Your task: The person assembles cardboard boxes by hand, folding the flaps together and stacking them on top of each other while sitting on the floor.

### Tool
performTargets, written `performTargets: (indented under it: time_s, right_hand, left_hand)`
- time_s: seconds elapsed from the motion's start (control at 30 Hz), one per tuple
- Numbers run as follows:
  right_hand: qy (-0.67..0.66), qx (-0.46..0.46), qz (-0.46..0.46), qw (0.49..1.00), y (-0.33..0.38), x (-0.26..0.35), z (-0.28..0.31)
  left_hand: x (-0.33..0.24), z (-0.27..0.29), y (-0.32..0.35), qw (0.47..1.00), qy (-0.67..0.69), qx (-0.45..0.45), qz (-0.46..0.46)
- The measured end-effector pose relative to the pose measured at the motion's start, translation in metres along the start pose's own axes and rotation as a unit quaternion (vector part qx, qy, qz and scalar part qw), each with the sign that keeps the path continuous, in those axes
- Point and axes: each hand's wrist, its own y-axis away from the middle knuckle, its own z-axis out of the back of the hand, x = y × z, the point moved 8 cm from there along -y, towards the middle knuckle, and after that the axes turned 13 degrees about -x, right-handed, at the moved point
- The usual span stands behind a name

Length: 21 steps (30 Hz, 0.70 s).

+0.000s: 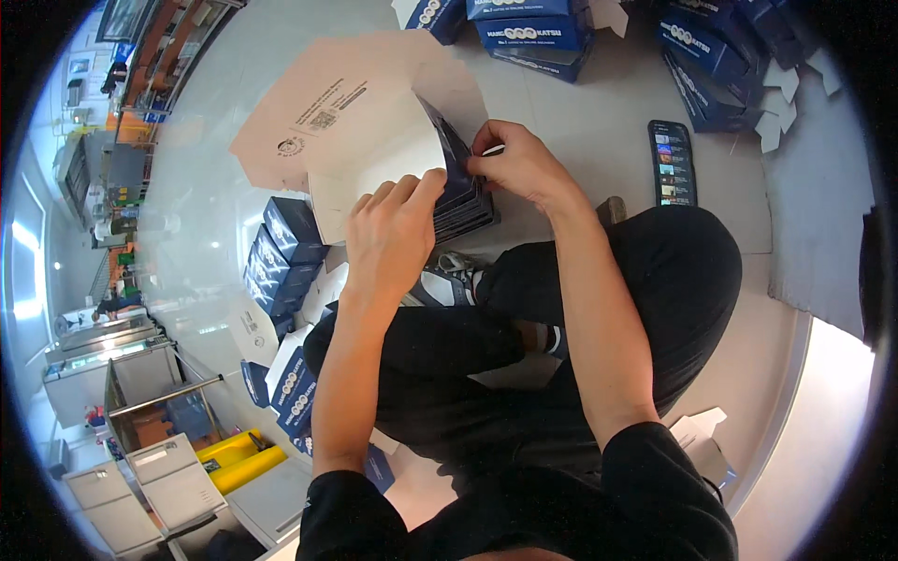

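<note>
In front of me a cardboard food box (pixel 374 154) stands partly folded, white inside and navy outside. Its large rounded lid flap (pixel 365 79) spreads away to the upper left, with small black print on it. My left hand (pixel 398 210) curls its fingers over the box's near edge. At the box's right side, my right hand (pixel 519 166) pinches the navy side panel (pixel 453 148) between thumb and finger; a small dark piece shows between these fingers, too little to name. Navy layers (pixel 465 215) lie stacked under the panel, partly hidden by my left hand.
Folded navy boxes (pixel 533 35) sit at the far side, with more (pixel 716 61) at the far right. Others (pixel 285 248) lie on the left. A phone (pixel 673 164) with a lit screen rests on the tiled floor (pixel 608 122). My crossed legs (pixel 669 266) are close by.
</note>
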Motion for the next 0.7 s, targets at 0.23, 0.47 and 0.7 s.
performTargets:
  time_s: [0.23, 0.47, 0.7]
  right_hand:
    - [-0.008, 0.039, -0.01, 0.999, 0.003, -0.005, 0.003]
    - [0.059, -0.012, 0.043, 0.997, 0.005, -0.002, 0.005]
    - [0.126, -0.107, 0.119, 0.979, 0.012, 0.031, 0.012]
  left_hand:
    - [-0.009, -0.015, 0.004, 0.999, -0.009, 0.03, -0.019]
    - [0.022, -0.011, -0.004, 0.97, 0.144, 0.141, 0.138]
    - [-0.001, -0.019, -0.064, 0.976, -0.046, 0.035, -0.21]
